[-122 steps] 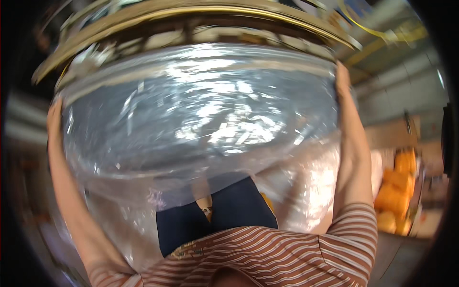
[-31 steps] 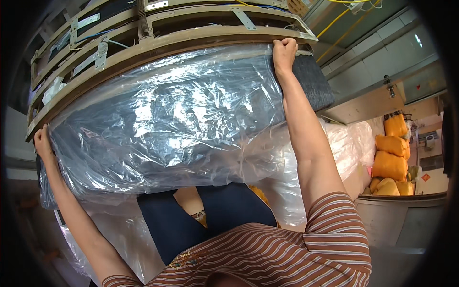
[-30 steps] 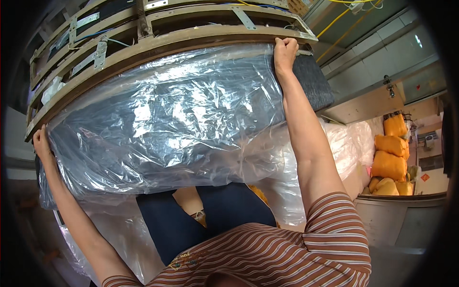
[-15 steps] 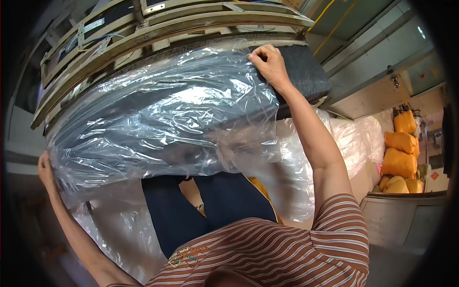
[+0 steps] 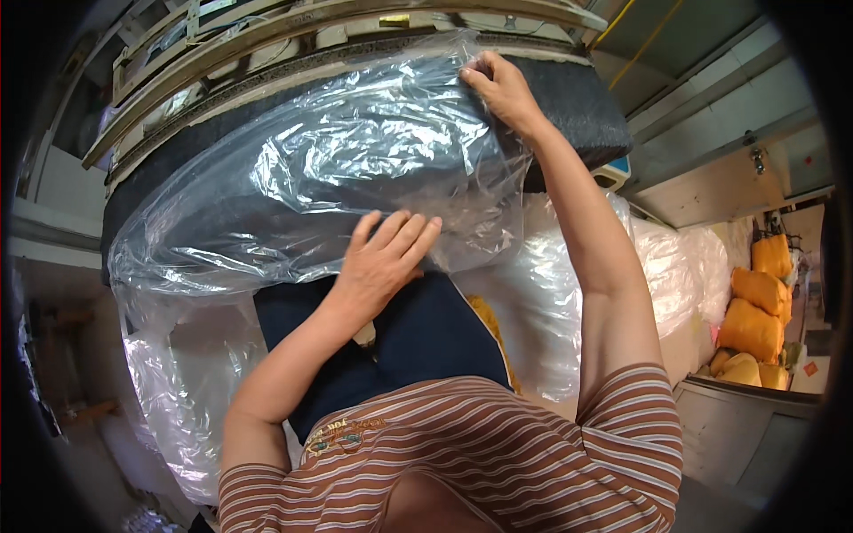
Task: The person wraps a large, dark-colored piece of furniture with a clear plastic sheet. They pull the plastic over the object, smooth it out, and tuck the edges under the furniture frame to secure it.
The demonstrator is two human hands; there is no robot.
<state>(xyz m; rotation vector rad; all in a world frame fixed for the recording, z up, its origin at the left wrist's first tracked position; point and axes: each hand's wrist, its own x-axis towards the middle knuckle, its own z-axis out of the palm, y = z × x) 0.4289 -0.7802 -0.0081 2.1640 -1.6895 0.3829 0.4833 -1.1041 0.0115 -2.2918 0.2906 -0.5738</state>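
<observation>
A clear plastic sheet lies wrinkled over a long black padded work surface. Its near side hangs over the front edge, above my lap. At the sheet's far right corner, my right hand pinches the film between thumb and fingers. My left hand rests near the front edge at the middle, palm down on the film or just over it, with the fingers stretched out. Whether the sheet is one layer or a flattened bag, I cannot tell.
Behind the work surface runs a worn wooden and metal frame. More clear plastic film hangs in bulk below and to the right. Orange bundles are piled at the far right by a pale cabinet. A navy cloth covers my lap.
My left hand has let go of the sheet's left end and come in to the middle front. The left end has slipped down and lies lower. My right hand still pinches the right corner.
</observation>
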